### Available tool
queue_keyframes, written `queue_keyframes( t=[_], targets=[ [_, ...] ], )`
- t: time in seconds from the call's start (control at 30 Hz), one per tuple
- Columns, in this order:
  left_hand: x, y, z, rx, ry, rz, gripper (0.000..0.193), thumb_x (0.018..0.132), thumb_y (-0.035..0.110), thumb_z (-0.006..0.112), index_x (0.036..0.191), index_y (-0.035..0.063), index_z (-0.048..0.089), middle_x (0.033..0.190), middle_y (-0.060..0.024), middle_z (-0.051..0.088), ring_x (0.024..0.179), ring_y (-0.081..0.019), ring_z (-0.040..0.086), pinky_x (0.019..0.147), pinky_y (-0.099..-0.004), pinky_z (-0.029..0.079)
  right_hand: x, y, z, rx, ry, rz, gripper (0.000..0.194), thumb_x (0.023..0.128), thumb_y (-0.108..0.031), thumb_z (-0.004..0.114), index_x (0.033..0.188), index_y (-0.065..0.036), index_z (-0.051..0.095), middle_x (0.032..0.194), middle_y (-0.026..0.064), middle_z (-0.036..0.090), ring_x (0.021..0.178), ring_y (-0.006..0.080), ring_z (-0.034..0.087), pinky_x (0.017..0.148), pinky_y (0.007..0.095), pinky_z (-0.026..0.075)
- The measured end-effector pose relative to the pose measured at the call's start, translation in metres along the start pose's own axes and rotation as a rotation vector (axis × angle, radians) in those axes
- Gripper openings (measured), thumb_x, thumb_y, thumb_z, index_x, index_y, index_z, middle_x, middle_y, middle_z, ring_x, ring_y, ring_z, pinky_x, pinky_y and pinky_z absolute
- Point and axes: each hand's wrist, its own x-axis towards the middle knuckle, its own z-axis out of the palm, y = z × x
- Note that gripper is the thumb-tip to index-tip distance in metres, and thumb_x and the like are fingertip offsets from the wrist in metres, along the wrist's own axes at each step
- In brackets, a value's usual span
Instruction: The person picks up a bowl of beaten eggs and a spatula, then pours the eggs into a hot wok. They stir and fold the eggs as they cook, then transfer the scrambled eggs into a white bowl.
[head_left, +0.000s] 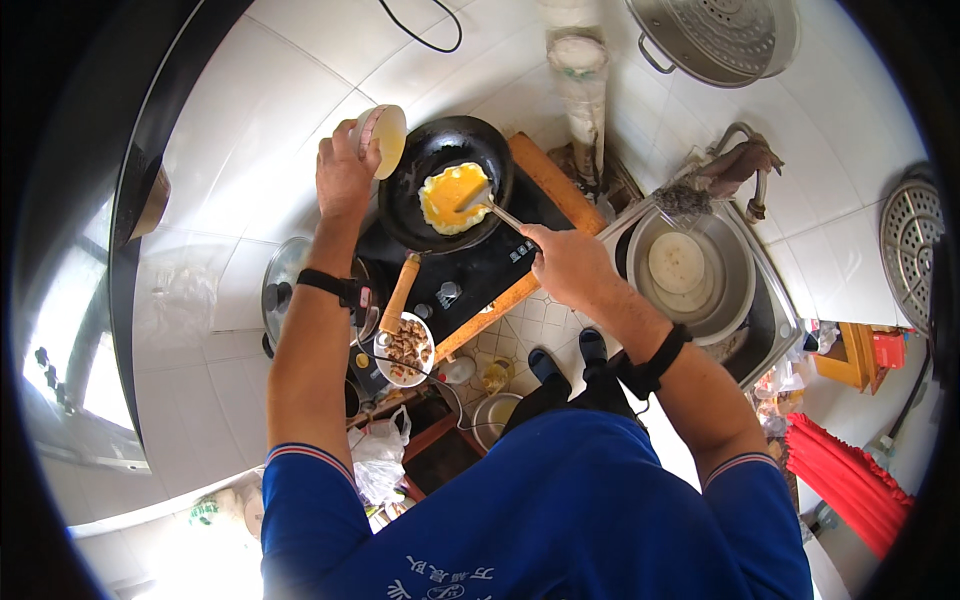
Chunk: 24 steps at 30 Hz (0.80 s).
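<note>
My left hand (346, 169) grips a small bowl (391, 141), tilted on its side by the left rim of a black wok (409, 202). A yellowish film coats the inside of the bowl. In the wok lies a patch of egg (454, 191), runny yellow in the middle with a paler, set edge. My right hand (566, 262) holds the handle of a metal spatula (476, 198), and its blade rests on the egg's right part. The wok's wooden handle (401, 291) points toward me.
Under the wok is a black cooktop (480, 281). A white plate of cooked brown pieces (409, 367) sits below the wok handle. To its left stands a pot with a glass lid (289, 270). At right, a sink (772, 352) holds a metal basin (739, 304) with round pale plates.
</note>
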Motion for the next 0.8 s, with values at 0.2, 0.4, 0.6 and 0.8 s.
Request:
queue_keyframes(
  t=[0.2,0.4,0.6,0.8],
  targets=[
    [-0.006,0.0,-0.002,-0.022,-0.048,-0.06,0.051,0.096,0.036,0.072,0.138,0.0128,0.055,0.115,-0.0261,0.066,0.107,-0.0453,0.066,0.094,-0.0523,0.056,0.035,-0.007,-0.039,-0.363,-0.157,-0.083,0.036,0.091,-0.015,0.065,0.125,-0.012,0.073,0.092,0.0161,0.077,0.088,0.0356,0.075,0.079,0.0478,0.06],
    [-0.02,-0.007,-0.006,-0.088,-0.007,-0.058,0.049,0.097,0.036,0.071,0.136,0.011,0.056,0.111,-0.0264,0.066,0.106,-0.0463,0.066,0.094,-0.0528,0.055,0.066,-0.023,-0.021,-0.43,-0.245,-0.083,0.03,0.092,-0.013,0.062,0.119,-0.01,0.075,0.095,0.0159,0.077,0.094,0.0352,0.075,0.083,0.0476,0.06],
    [-0.025,-0.018,-0.012,-0.057,-0.001,-0.115,0.052,0.094,0.036,0.072,0.137,0.0128,0.056,0.111,-0.0256,0.066,0.105,-0.0438,0.068,0.094,-0.0518,0.057,0.067,-0.033,0.014,-0.167,-0.044,-0.072,0.038,0.094,-0.017,0.063,0.131,-0.013,0.068,0.093,0.0183,0.076,0.09,0.0381,0.074,0.079,0.0518,0.057],
    [-0.022,-0.028,-0.014,-0.082,0.016,-0.136,0.052,0.094,0.035,0.073,0.137,0.0117,0.055,0.112,-0.0252,0.066,0.106,-0.0432,0.067,0.095,-0.0511,0.057,0.035,-0.023,-0.013,-0.255,-0.185,-0.08,0.04,0.094,-0.017,0.062,0.133,-0.015,0.069,0.099,0.0187,0.077,0.094,0.0374,0.074,0.085,0.0511,0.057]
  ],
)
